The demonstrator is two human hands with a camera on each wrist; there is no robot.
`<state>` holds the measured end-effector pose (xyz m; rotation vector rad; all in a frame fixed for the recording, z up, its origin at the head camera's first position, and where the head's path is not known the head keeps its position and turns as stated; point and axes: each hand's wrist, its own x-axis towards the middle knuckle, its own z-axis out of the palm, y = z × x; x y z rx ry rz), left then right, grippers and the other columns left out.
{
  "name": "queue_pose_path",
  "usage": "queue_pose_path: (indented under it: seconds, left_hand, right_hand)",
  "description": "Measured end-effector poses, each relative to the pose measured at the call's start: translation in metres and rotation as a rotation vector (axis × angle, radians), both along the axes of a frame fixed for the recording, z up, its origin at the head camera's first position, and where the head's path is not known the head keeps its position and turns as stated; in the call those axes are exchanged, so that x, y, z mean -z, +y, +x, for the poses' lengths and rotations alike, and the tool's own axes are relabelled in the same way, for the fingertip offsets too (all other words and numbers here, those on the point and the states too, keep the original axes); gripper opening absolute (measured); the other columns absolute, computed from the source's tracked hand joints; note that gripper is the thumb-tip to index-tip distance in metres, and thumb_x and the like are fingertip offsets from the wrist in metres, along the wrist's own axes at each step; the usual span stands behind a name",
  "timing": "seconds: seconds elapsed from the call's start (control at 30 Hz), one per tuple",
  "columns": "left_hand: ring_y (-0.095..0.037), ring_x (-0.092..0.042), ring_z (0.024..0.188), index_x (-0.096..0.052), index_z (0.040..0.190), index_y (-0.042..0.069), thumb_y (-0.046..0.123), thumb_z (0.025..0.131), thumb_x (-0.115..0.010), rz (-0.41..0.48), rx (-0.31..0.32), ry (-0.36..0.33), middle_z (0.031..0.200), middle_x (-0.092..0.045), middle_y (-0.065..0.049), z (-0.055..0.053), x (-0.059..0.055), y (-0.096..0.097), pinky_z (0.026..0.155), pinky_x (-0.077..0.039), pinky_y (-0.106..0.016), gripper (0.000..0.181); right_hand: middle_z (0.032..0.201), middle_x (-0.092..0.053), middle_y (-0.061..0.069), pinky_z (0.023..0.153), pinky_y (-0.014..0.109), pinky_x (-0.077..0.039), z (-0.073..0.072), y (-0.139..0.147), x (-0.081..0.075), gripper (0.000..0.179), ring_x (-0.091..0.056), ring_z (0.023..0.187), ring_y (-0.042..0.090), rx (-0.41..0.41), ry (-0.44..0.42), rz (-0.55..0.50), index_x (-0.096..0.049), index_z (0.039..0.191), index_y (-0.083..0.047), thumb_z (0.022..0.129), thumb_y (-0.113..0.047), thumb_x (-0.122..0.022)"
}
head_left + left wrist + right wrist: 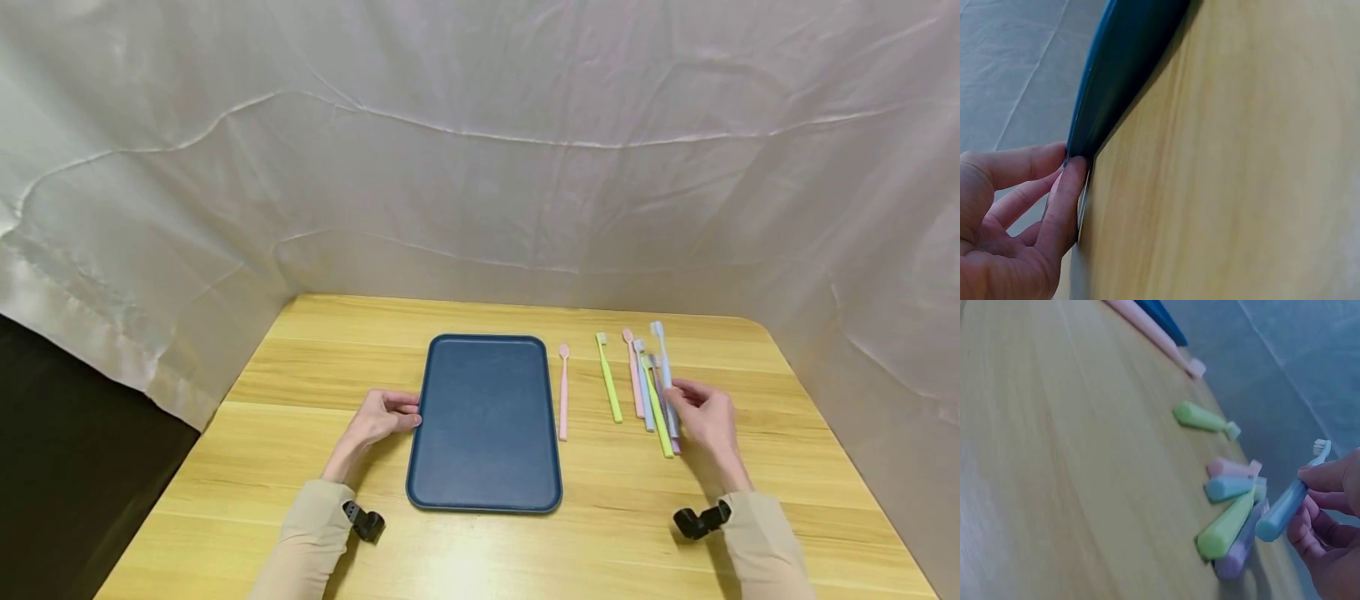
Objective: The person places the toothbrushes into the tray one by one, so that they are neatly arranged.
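Note:
My right hand (708, 418) pinches a light blue toothbrush (664, 367) between thumb and fingers. In the right wrist view this toothbrush (1284, 511) is held above the others, bristle end away from me. Under and beside it lies a loose cluster: a green toothbrush (657, 412) crossing a purple toothbrush (1233, 559), another blue toothbrush (646, 396) and a pink toothbrush (634, 379). At the left long side of the dark blue tray (487, 425), my left hand (381, 417) holds the rim, thumb (1069, 194) and forefinger meeting at its edge.
Between cluster and tray lies a separate green toothbrush (609, 379). A second pink toothbrush (564, 396) lies along the tray's right side. Everything rests on a wooden table (300, 442), with pale cloth (480, 183) hanging behind it and at the sides.

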<state>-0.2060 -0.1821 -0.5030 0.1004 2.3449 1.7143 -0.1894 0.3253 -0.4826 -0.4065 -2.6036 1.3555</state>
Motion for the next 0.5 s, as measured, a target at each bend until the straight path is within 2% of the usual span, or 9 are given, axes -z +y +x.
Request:
queue_pose_path:
  seconds: [0.1, 0.2, 0.37, 0.5]
  left_hand:
    - [-0.005, -0.065, 0.081, -0.063, 0.121, -0.017, -0.003, 0.082, -0.073, 0.000, -0.003, -0.003, 0.105, -0.072, -0.032, 0.000, 0.000, 0.000, 0.071, -0.052, -0.014, 0.043]
    - [-0.005, -0.065, 0.080, -0.063, 0.121, -0.017, -0.003, 0.082, -0.073, -0.001, -0.005, -0.001, 0.104, -0.072, -0.031, 0.000, 0.000, 0.000, 0.071, -0.052, -0.014, 0.043]
    - [-0.004, -0.065, 0.080, -0.063, 0.120, -0.018, -0.003, 0.082, -0.072, -0.002, -0.005, 0.002, 0.103, -0.073, -0.030, 0.000, 0.000, 0.001, 0.071, -0.053, -0.015, 0.042]
    - [-0.004, -0.065, 0.079, -0.064, 0.120, -0.017, -0.003, 0.082, -0.072, 0.000, -0.010, 0.000, 0.102, -0.073, -0.029, 0.000, 0.000, 0.001, 0.071, -0.052, -0.014, 0.041]
  right_hand:
    - [0.096, -0.075, 0.012, 0.064, 0.012, -0.050, 0.001, -0.006, -0.004, 0.038, -0.054, 0.072, -0.012, -0.056, 0.034, 0.020, -0.065, 0.126, 0.007, 0.097, -0.018, -0.065]
    - [0.109, -0.070, 0.031, 0.064, 0.012, -0.051, 0.003, -0.012, -0.008, 0.039, -0.054, 0.073, -0.013, -0.116, 0.049, 0.020, -0.062, 0.128, 0.010, 0.099, -0.016, -0.062]
    - [0.116, -0.065, 0.035, 0.068, 0.011, -0.049, 0.004, -0.024, -0.015, 0.040, -0.052, 0.078, -0.014, -0.196, 0.044, 0.004, -0.058, 0.131, 0.013, 0.101, -0.013, -0.059]
    - [0.117, -0.063, 0.033, 0.071, 0.011, -0.048, 0.006, -0.035, -0.019, 0.041, -0.051, 0.082, -0.012, -0.250, 0.027, -0.017, -0.054, 0.133, 0.015, 0.102, -0.011, -0.057]
